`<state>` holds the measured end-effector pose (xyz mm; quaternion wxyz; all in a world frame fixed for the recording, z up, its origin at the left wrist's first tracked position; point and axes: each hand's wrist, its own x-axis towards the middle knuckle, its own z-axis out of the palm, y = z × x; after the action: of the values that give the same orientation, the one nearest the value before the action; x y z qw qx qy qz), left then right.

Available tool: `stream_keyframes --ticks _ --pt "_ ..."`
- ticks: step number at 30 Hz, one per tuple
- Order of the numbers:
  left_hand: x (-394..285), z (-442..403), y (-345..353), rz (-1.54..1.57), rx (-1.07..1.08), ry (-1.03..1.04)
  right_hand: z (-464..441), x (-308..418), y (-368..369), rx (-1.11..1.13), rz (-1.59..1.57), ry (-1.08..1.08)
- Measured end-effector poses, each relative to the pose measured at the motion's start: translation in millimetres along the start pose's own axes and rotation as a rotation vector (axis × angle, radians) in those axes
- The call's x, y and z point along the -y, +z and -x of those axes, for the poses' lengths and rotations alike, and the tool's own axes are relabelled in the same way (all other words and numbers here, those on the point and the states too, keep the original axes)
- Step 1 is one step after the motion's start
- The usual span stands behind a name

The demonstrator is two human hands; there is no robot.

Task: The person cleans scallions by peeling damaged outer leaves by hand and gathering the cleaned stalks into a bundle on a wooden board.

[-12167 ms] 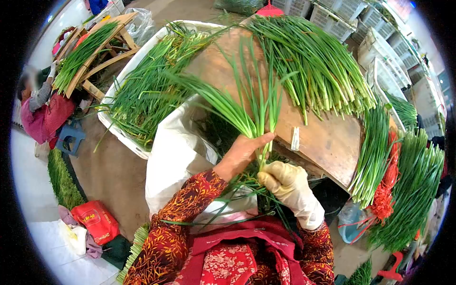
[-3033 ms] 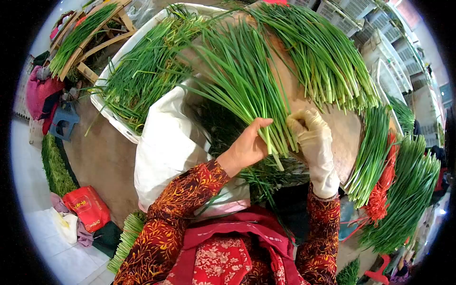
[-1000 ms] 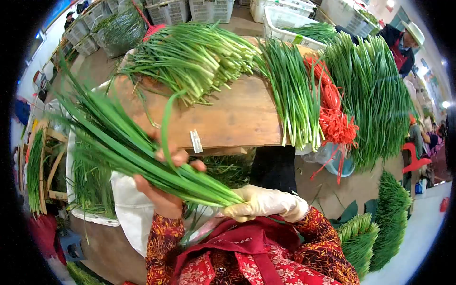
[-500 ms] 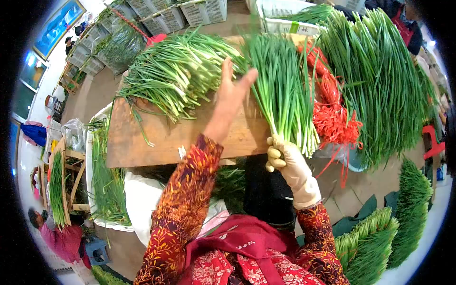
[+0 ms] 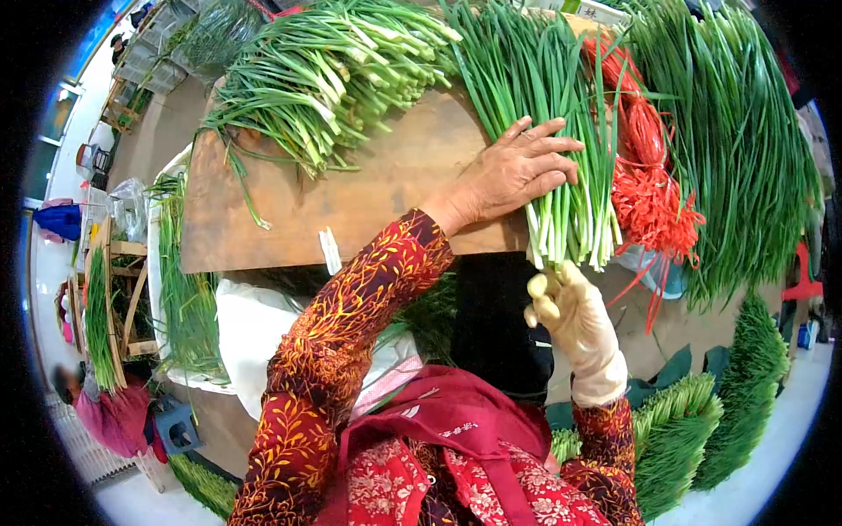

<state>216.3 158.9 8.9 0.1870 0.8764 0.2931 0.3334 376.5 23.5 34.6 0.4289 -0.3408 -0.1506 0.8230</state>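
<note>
A bunch of garlic chives [image 5: 517,70] lies on the wooden board, its pale stalk ends pointing toward me. My left hand [image 5: 517,167], bare, rests across the stalks with its fingers spread flat. At the lower end of the bunch, my right hand [image 5: 566,302] wears a pale glove; its fingers are curled at the tip of a stalk, and the contact is partly hidden. To the left is a larger heap of garlic chives [image 5: 338,70]. A bundle of red plastic strings [image 5: 645,153] hangs over the board's edge on the right.
The wooden board [image 5: 263,232] ends just in front of me. A tall pile of chives [image 5: 728,149] stands at right, with tied bundles [image 5: 684,438] on the floor below. At left are a white sack [image 5: 254,333], a blue stool [image 5: 180,425] and a person in pink [image 5: 114,416].
My left hand has moved right and come down onto the chive stalks. My right hand has shifted to just below the stalk ends. The whole view has tilted downward.
</note>
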Motion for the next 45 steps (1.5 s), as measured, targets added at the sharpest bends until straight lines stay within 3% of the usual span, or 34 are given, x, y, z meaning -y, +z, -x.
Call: stream_keyframes --ticks 3,6,10,14,16,22,23,24,26,32,34,35,37,38,40,41,45 --pt "-4.5 1.8 1.8 -0.096 -0.011 0.007 23.5 3.9 -25.3 -0.049 0.266 0.030" --pt "-4.5 4.7 2.5 -0.058 -0.021 -0.010 42.6 20.4 -27.6 -0.211 0.523 -0.078" --pt "-3.2 6.3 2.4 -0.076 -0.054 0.006 42.3 30.5 -3.4 -0.253 0.630 -0.387" --pt "-7.2 6.9 -3.2 -0.072 -0.053 -0.019 26.1 32.7 24.3 -0.185 0.878 -0.502" --pt "-11.0 9.1 -7.1 -0.091 -0.084 -0.044 21.4 33.8 29.7 -0.174 1.471 -0.888" --pt "-29.8 33.2 -25.5 -0.309 -0.258 -0.092 27.5 32.6 38.0 -0.249 1.358 -0.832" --pt "-42.1 42.3 -29.7 -0.111 -0.292 -0.196 27.8 28.4 41.7 -0.155 1.249 -0.802" --pt "-48.8 53.1 -30.3 -0.160 -0.296 -0.190 26.9 22.2 46.7 -0.066 1.142 -0.758" --pt "-50.7 76.1 -22.2 0.034 -0.397 -0.211 18.2 6.8 61.1 0.030 1.068 -0.688" --pt "-70.6 172.7 -66.2 0.109 -0.599 -0.433 -59.2 -50.8 138.2 0.311 1.228 -0.596" --pt "-67.5 196.8 -81.9 0.211 -0.703 -0.716 -101.8 -73.6 155.9 0.377 1.407 -0.857" --pt "-66.3 207.7 -90.9 0.252 -0.733 -0.723 -120.6 -79.5 165.0 0.385 1.411 -0.860" --pt "-58.0 227.2 -98.6 0.249 -0.822 -0.735 -151.7 -86.5 184.2 0.270 1.943 -1.106" --pt "-57.5 229.8 -102.8 0.250 -0.833 -0.727 -160.9 -88.3 195.8 0.167 2.045 -0.879" --pt "-57.5 234.1 -110.7 0.525 -0.944 -0.691 -193.4 -92.6 171.9 0.205 2.227 -1.247" --pt "-54.5 235.6 -110.3 0.556 -0.976 -0.678 -195.9 -90.4 175.3 0.209 2.238 -1.262" --pt "-49.7 245.1 -115.4 0.593 -0.984 -0.701 -185.2 -86.7 188.0 0.262 2.020 -0.760"
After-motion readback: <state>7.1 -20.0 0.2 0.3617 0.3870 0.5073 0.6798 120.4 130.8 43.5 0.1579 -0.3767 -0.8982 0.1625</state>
